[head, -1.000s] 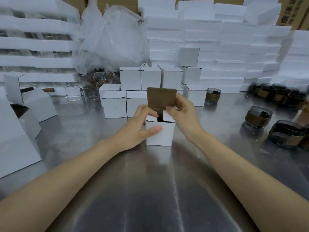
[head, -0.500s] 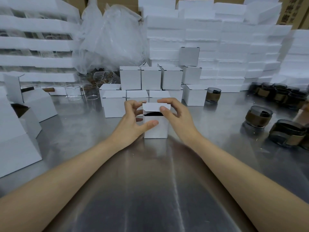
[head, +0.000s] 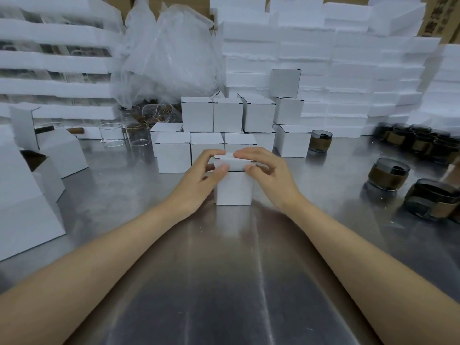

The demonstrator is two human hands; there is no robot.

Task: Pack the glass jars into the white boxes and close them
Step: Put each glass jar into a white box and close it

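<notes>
White cardboard box (head: 234,188) at frame centre on the steel desk (head: 224,282) gets its lid pinched shut by both hands (head: 202,176) (head: 270,174), finished boxes (head: 214,115) stacked behind, banded jars (head: 388,176) at right unpacked.

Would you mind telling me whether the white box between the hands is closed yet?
Nearly closed. The lid of the white box is folded down over the top, with both the left hand and right hand pressing it; whether it is tucked in, I cannot tell.

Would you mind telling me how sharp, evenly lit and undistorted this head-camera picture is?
Head view: soft overall, both hands blurred on the white box; broad glare streaks down the steel table; wide-angle bending bows the foam stacks at the edges; the dark jars at right stay dim.
</notes>
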